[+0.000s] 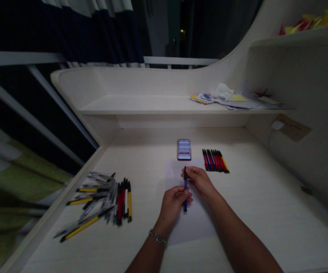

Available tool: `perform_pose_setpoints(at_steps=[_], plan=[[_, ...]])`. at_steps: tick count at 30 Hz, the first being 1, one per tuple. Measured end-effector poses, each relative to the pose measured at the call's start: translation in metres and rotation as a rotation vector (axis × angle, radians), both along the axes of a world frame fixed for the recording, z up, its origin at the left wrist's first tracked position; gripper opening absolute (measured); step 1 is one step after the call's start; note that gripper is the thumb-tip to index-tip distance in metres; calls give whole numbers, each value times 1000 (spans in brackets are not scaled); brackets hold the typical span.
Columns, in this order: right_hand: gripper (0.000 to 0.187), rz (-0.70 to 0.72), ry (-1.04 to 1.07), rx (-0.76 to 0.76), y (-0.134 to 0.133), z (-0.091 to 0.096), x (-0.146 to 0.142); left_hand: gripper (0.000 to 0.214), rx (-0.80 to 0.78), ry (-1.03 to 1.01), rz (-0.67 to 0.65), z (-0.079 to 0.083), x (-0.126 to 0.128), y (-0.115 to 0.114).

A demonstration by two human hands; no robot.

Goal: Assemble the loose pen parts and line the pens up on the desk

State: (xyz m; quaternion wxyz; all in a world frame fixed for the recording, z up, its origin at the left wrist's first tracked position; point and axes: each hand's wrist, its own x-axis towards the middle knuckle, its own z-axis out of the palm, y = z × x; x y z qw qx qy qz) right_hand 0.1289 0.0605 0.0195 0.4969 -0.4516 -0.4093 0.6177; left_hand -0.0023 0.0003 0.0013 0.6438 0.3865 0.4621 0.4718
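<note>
A blue pen (185, 184) with black ends stands lengthwise between my two hands, above a white sheet of paper (192, 227). My left hand (176, 199) pinches its lower barrel. Near the upper black end, the fingers of my right hand (198, 178) are closed around the pen. To the right lies a neat row of capped pens (215, 161), red, blue and yellow. On the left is a loose heap of clear and yellow pens (95, 197), and beside it several red, white and yellow pens (124, 201) lie side by side.
A phone (184, 149) with a lit screen lies just beyond the paper. Papers and a crumpled white tissue (222, 92) rest on the shelf (152, 104) at the back. A white plug (278, 124) with a cable is on the right wall.
</note>
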Motion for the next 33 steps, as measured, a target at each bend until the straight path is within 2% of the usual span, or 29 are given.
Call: perform_pose_setpoints(at_steps=[4, 11, 17, 22, 29, 33], plan=[[34, -93, -29, 16, 0, -3, -4, 34, 18, 6, -2, -3, -1, 1], [44, 18, 80, -15, -2, 2, -3, 41, -30, -16, -14, 2, 1, 0], [38, -69, 62, -2, -1, -3, -5, 40, -24, -19, 6, 2, 2, 0], [42, 4, 88, -29, -2, 0, -3, 46, -35, -13, 11, 2, 2, 0], [37, -71, 45, -29, -2, -2, -4, 37, 15, -19, -17, -6, 0, 1], [41, -9, 91, -43, -3, 1, -4, 44, -13, -15, -5, -3, 0, 1]])
